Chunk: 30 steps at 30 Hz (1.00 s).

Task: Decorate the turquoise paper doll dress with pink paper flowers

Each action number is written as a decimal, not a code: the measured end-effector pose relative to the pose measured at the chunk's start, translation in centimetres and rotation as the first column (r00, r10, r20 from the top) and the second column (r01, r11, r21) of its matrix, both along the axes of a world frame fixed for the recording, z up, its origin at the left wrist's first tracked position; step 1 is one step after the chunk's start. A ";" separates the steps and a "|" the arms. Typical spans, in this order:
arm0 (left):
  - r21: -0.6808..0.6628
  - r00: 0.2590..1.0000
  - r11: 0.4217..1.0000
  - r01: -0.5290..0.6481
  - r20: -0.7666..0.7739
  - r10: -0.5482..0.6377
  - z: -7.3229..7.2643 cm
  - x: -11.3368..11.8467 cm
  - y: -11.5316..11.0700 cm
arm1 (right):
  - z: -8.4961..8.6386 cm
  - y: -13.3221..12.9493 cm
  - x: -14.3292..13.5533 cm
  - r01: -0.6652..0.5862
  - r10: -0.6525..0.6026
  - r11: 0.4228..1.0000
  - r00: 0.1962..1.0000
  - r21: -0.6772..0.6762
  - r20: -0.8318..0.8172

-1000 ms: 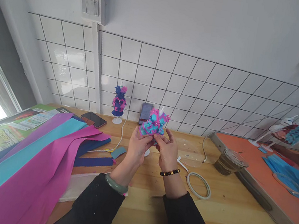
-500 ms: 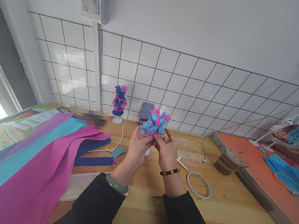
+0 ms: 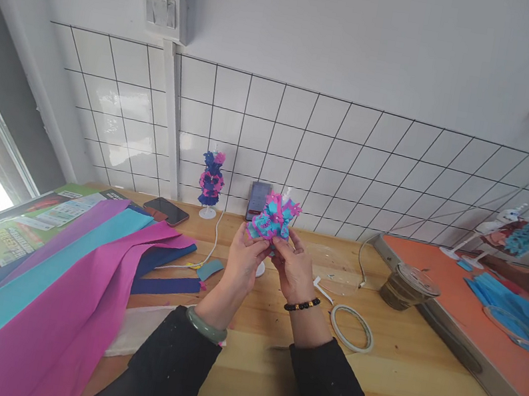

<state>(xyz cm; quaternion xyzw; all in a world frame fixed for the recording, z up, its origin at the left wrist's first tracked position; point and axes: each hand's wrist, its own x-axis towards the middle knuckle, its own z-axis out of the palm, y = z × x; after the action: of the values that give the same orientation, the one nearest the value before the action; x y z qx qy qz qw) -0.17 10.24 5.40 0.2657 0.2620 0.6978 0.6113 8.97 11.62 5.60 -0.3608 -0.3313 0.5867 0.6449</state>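
Both hands hold a small pink and turquoise paper dress on a miniature white stand, lifted over the wooden table. My left hand wraps its fingers round the lower left of the dress, thumb in front. My right hand pinches its lower right side, with the fingertips partly hidden behind it. The stand's white base shows between the hands. Behind and to the left stands a similar navy and pink dress on its own white stand.
Pink and turquoise sheets cover the left side. A phone lies at the back; another leans on the wall. Right are a tape roll, a dark cup and an orange surface with more dress stands.
My right thumb and fingers have shifted slightly on the lower right of the dress. My left hand has hardly moved.
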 end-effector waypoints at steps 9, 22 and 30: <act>0.008 1.000 1.000 0.012 -0.002 -0.012 -0.3 0.0 0.1 | -0.1 0.0 0.0 0.001 -0.001 1.000 1.000 0.004 0.006; -0.037 0.999 0.999 -0.038 0.018 0.039 0.5 0.2 -0.4 | 0.0 0.0 -0.3 0.027 -0.029 0.999 0.999 0.028 0.045; -0.005 0.998 0.999 -0.048 0.030 0.049 0.0 0.3 -0.1 | -0.4 0.2 0.1 -0.004 0.003 1.000 1.000 0.018 0.020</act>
<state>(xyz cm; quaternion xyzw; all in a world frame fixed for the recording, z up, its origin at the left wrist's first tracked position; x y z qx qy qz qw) 0.13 10.15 5.37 0.2473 0.2608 0.7158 0.5987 9.02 11.83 5.19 -0.3603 -0.3437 0.5812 0.6437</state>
